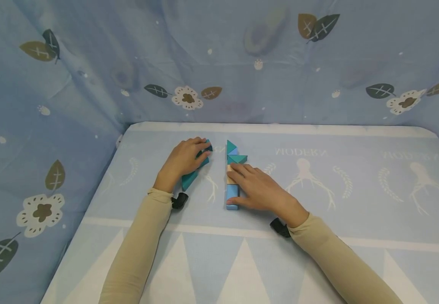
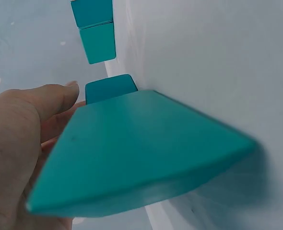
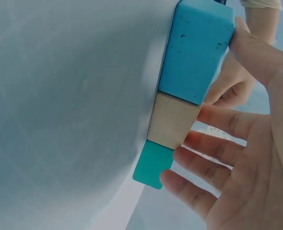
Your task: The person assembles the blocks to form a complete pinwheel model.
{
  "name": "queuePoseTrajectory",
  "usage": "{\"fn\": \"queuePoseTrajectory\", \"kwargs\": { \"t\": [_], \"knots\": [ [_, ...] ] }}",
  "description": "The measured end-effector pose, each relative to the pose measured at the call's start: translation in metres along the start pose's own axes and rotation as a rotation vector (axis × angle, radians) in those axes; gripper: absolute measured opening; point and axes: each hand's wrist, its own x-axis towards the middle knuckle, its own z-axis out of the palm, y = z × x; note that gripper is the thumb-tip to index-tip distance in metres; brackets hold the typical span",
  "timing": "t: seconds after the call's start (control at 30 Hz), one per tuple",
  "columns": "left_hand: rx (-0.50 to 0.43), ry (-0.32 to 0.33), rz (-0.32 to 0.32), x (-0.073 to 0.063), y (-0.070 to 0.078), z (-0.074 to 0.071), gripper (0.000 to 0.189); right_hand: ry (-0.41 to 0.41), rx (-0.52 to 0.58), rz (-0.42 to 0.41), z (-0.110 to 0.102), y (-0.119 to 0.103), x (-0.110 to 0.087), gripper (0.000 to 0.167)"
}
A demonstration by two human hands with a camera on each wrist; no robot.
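A line of blocks runs away from the person in the head view: a blue block nearest, then a bare wooden block, then teal triangular blocks. Along its right side lies my right hand, fingers extended and touching it, thumb at the blue block's near end. To the left, my left hand curls its fingers and thumb about a dark teal block, partly covered by the fingers. Closer to its wrist stands another teal block, large in the left wrist view.
A pale blue patterned cloth covers the table. Blue fabric with leaves and flowers hangs behind and on the left. Dark wrist devices sit under both wrists, close over the table.
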Motion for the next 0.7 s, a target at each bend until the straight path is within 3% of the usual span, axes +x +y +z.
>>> {"fn": "queuePoseTrajectory", "kwargs": {
  "t": [0.7],
  "knots": [
    [0.040,0.017,0.065,-0.0002,0.0097,-0.0008,0.040,-0.048,0.030,0.027,-0.0027,-0.0013,0.0006,0.079]
  ]
}}
